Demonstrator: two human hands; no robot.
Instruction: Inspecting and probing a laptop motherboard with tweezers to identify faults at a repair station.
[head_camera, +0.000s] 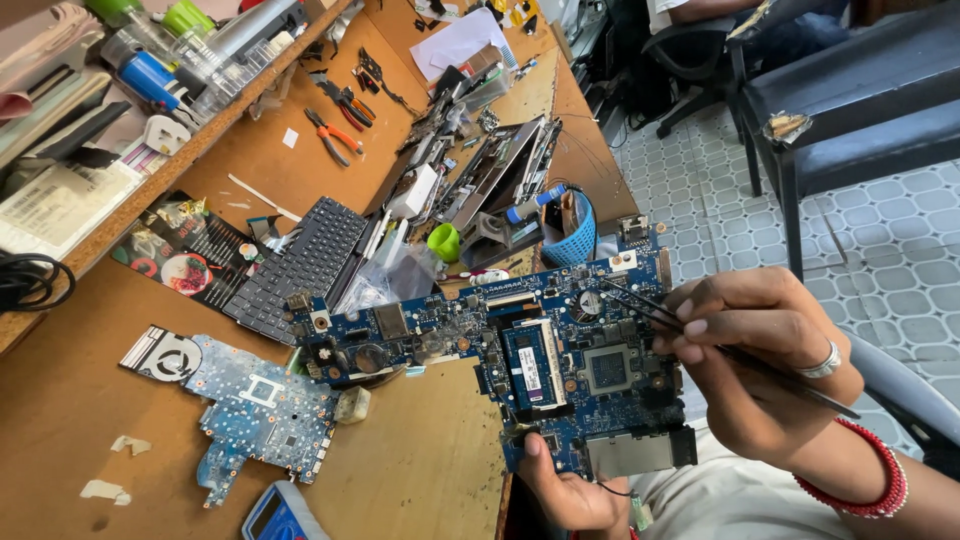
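Your left hand (570, 490) holds the blue circuit board (500, 350) up from its lower edge, thumb on the face and the other fingers hidden behind it. The board is lifted clear of the wooden surface (420, 470), tilted toward you, component side up.

Your right hand (745, 345) has its fingers closed round a pair of dark tweezers (720, 345), pinched between thumb and forefinger. The tips reach to a small round part near the board's upper right area, beside the square chip (607, 368). Whether the tips touch or grip anything there is too small to tell.

Progress, as a judgement: the board is already out of its casing and bare. A memory module (530, 365) still sits in its slot and a metal shield (625, 455) remains at the lower edge, so the board is not fully stripped. The fine work with the tweezers looks to be in hand, not finished.

On the surface to the left lie a second, paler board (265, 420) with a fan (162, 355), and a detached keyboard (300, 265) beyond it.
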